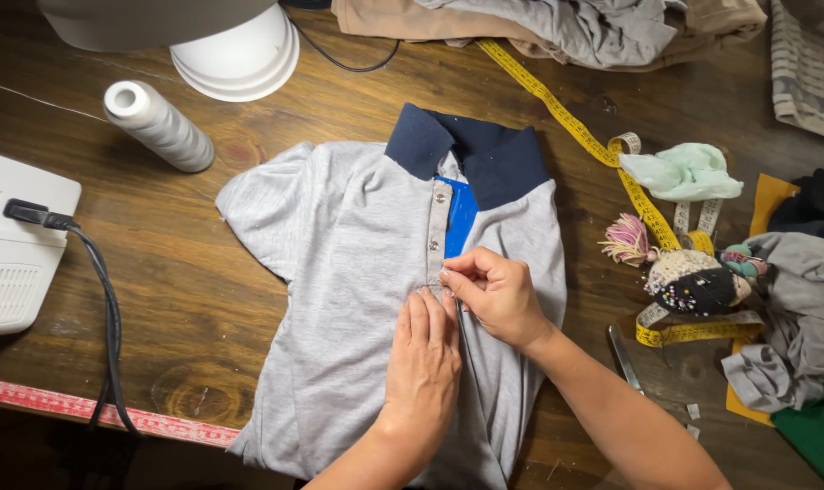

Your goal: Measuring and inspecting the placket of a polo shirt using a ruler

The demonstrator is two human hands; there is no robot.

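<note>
One grey polo shirt (339, 272) lies flat, front up, in the middle of the wooden counter (176, 299), its navy collar (471, 150) pointing away from the person. Its button strip runs down from the collar, with two small buttons (439, 197) showing and a blue lining beside them. Both hands meet at the lower end of that strip. The left hand (423, 358) lies flat on the cloth, fingers stretched out and pressing it down, gripping nothing. The right hand (495, 295) is curled, its thumb and fingertips pinched together on the fabric at the strip's end; whether something small sits between them cannot be told.

Outward from the shirt: one spool of pale thread (158, 125) lies on its side to the upper left, and one white rounded base (239, 50) stands behind it. One white machine (13, 245) sits at the left edge with one black cable (103, 308) plugged in. One red ruler (94, 410) runs along the near edge. One yellow tape measure (566, 118) trails from the top down the right side to one dark pincushion (697, 283) stuck with many pins. Just beside it are one pink tassel (625, 240) and one mint-green scrap of cloth (684, 172). One pair of scissors (625, 358) lies near the right forearm. Piles of cloth lie at the top (557, 27) and the right (802, 318).
</note>
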